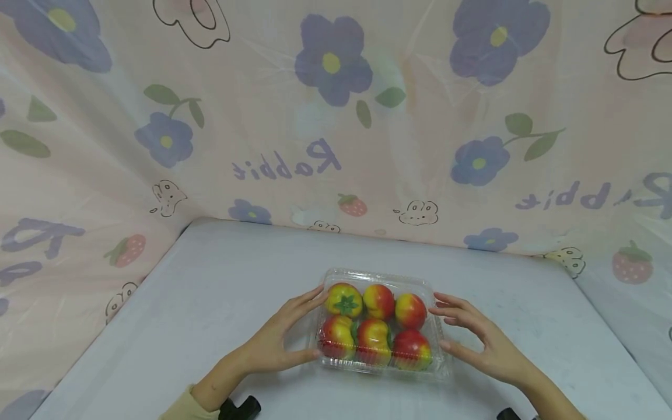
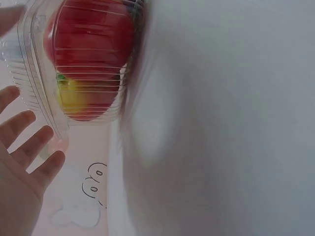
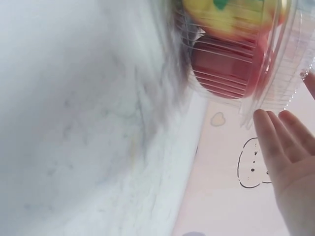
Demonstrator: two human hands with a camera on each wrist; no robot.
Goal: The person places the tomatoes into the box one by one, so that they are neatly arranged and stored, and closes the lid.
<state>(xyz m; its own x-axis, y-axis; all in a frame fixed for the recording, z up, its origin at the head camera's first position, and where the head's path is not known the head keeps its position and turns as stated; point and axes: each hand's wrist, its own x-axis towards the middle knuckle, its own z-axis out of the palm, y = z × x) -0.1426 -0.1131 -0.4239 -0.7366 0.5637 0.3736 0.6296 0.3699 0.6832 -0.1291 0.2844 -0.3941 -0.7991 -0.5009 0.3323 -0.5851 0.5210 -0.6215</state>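
Note:
A clear plastic clamshell box (image 1: 396,279) with a ribbed base sits on the table, its lid down. Inside lie several red-and-yellow fruits (image 1: 373,341) in two rows; one fruit (image 1: 343,300) shows a green star-shaped calyx. My left hand (image 1: 270,339) is at the box's left side, thumb and fingers spread, fingertips at the rim. On the opposite side my right hand (image 1: 485,344) has its fingers and thumb extended toward the right edge. Both wrist views show fingers lying loosely beside the lid rim (image 2: 37,88); whether they touch it, I cannot tell.
The white table (image 1: 252,262) extends around the box. Behind it and at both sides hangs a pale pink curtain (image 1: 388,146) printed with flowers, rabbits and strawberries. A black device (image 1: 240,407) is strapped at the left wrist, with another (image 1: 508,414) at the right.

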